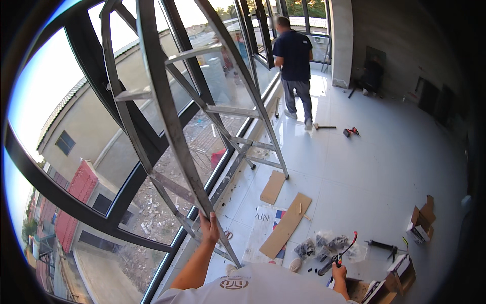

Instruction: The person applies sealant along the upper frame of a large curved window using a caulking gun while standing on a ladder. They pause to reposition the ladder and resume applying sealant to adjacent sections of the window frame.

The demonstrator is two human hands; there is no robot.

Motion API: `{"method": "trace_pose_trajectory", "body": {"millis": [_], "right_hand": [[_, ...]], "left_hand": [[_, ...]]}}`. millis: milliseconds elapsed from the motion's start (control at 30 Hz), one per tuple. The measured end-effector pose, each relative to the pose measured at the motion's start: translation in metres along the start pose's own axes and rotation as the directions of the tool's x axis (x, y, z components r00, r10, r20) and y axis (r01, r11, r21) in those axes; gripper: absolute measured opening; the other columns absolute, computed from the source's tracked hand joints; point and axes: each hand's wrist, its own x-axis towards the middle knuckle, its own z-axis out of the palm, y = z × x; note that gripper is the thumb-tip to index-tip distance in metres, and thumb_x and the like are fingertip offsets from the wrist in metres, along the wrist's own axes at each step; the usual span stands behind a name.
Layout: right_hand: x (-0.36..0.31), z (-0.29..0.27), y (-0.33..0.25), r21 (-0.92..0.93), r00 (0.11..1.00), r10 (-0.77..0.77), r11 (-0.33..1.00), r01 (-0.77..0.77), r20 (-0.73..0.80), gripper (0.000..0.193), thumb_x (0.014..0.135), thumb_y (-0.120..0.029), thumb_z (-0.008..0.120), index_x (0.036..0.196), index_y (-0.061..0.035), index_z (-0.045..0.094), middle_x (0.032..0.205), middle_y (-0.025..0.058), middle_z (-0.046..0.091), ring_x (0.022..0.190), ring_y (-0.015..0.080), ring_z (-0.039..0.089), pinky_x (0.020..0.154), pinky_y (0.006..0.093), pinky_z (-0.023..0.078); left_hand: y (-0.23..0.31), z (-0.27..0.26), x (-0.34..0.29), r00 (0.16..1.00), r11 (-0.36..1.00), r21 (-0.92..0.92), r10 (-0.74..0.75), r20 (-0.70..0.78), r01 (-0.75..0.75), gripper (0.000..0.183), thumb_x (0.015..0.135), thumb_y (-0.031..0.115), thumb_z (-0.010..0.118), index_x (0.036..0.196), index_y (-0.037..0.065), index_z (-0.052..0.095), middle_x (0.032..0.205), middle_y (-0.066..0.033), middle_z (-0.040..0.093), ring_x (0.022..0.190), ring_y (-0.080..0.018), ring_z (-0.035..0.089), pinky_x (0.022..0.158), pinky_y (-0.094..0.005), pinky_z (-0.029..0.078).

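Plainly, the ladder is the left hand's business. It stands spread beside the window frame, its long axis running up and a little left from the fingers, with the foot of the gripped rail below and to their right. The left hand grasps that near rail low down, the fingers set around its edge; how hard they squeeze, I cannot tell. This hand is much the nearer to the ladder; the right is well apart from it, on the far side of the shirt.

Further right, on the floor, lie the cardboard and, next to it, the bags. Beyond them, up by the window, a co-worker stands facing away.

Then comes the tool, slanting from a dark barrel at lower left up to a red tip at upper right. The right hand is clenched on it, just beside the barrel, the tip pointing away from the body. Rightmost, apart from these fingers, is an open box.
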Motion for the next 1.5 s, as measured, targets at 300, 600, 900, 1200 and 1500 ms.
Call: {"method": "trace_pose_trajectory", "body": {"millis": [300, 600, 900, 1200, 1500], "right_hand": [[-0.085, 0.029, 0.035, 0.054, 0.953, 0.049, 0.998, -0.035, -0.298, 0.06, 0.087, -0.055, 0.074, 0.098, 0.0029, 0.071, 0.071, 0.018, 0.07, 0.059, 0.0321, 0.07, 0.055, 0.0447, 0.054], [-0.178, 0.021, 0.001, 0.279, 0.983, 0.127, 0.957, -0.086, -0.133, 0.072, 0.096, -0.063, 0.057, 0.077, 0.0048, 0.069, 0.06, 0.0155, 0.064, 0.052, 0.028, 0.064, 0.051, 0.0415, 0.048], [-0.199, 0.038, -0.071, 0.323, 0.98, 0.14, 0.929, -0.179, 0.139, 0.075, 0.097, -0.072, 0.049, 0.068, -0.0032, 0.056, 0.05, 0.0073, 0.052, 0.038, 0.0211, 0.052, 0.038, 0.0359, 0.041], [-0.171, 0.099, -0.073, 0.188, 0.989, -0.041, 0.982, 0.014, 0.139, 0.063, 0.098, -0.063, 0.058, 0.079, -0.0027, 0.06, 0.053, 0.0048, 0.049, 0.039, 0.0189, 0.05, 0.039, 0.0341, 0.037], [-0.252, 0.118, -0.023, 0.014, 0.981, -0.037, 0.999, 0.041, -0.188, 0.068, 0.097, -0.061, 0.059, 0.101, 0.0051, 0.071, 0.079, 0.0207, 0.068, 0.075, 0.0349, 0.066, 0.07, 0.0436, 0.051]], "left_hand": [[-0.068, -0.003, 0.034, 0.798, 0.814, -0.506, 0.091, 0.595, 0.285, 0.067, 0.096, 0.072, 0.052, 0.077, 0.008, 0.052, 0.066, -0.0011, 0.049, 0.061, -0.0117, 0.048, 0.059, -0.03, 0.043], [-0.066, 0.008, 0.027, 0.857, 0.85, -0.457, 0.014, 0.515, 0.261, 0.068, 0.093, 0.075, 0.056, 0.075, 0.009, 0.05, 0.064, 0.0025, 0.044, 0.058, -0.0093, 0.041, 0.053, -0.0283, 0.035], [-0.07, 0.001, 0.027, 0.826, 0.826, -0.479, 0.029, 0.562, 0.297, 0.07, 0.09, 0.075, 0.059, 0.08, 0.007, 0.054, 0.067, 0.0008, 0.052, 0.063, -0.0101, 0.05, 0.057, -0.029, 0.042], [-0.098, -0.041, 0.005, 0.704, 0.983, -0.077, -0.065, 0.707, 0.168, 0.069, 0.097, 0.066, 0.055, 0.124, 0.002, 0.061, 0.11, -0.0152, 0.067, 0.105, -0.0277, 0.063, 0.097, -0.039, 0.048], [-0.25, -0.145, 0.019, 0.528, 0.743, 0.369, -0.025, 0.849, -0.558, 0.106, 0.077, 0.076, 0.07, 0.151, 0.004, 0.046, 0.147, -0.0201, 0.053, 0.141, -0.0367, 0.044, 0.125, -0.0511, 0.023]]}}
